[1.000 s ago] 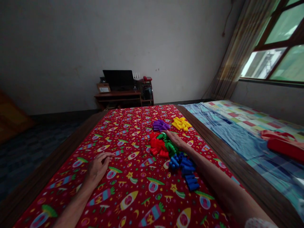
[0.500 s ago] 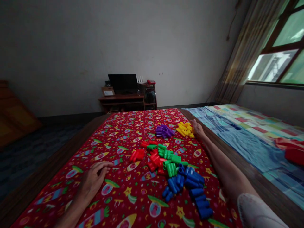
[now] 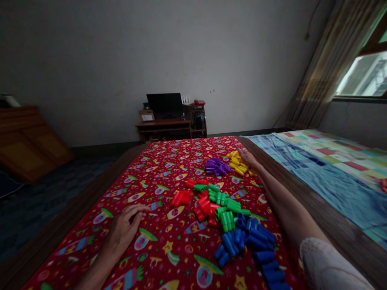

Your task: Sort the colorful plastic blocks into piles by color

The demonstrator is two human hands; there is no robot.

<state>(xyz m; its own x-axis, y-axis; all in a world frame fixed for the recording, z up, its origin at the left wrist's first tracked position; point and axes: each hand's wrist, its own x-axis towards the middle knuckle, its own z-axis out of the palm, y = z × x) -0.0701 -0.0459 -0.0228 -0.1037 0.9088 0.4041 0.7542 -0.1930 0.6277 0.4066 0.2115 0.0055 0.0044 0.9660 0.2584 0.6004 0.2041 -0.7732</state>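
Note:
My left hand [image 3: 125,227] rests on the red patterned cloth [image 3: 169,257], fingers loosely bent, thumb apart, holding nothing. Far out on the right, my right hand [image 3: 248,158] reaches over the edge of a pile of yellow plastic tube blocks [image 3: 237,164]. Its fingers stretch across the top of the pile and seem to touch it. Just left of the yellow pile is a heap of purple blocks [image 3: 217,166]. Closer in, red blocks [image 3: 204,207] and green blocks [image 3: 227,220] lie against each other. Blue blocks [image 3: 256,237] spread nearest to me.
The cloth covers a table with a dark wooden border [image 3: 302,201]. Along the right side lies a bed with a blue and checked cover [image 3: 290,165]. A desk with a monitor [image 3: 165,105] stands by the far wall; a wooden cabinet [image 3: 33,141] is at left.
The view has turned slightly left, so things sit further right. My right hand has shifted from beside the yellow blocks to over their far right edge. My left hand stays on the cloth.

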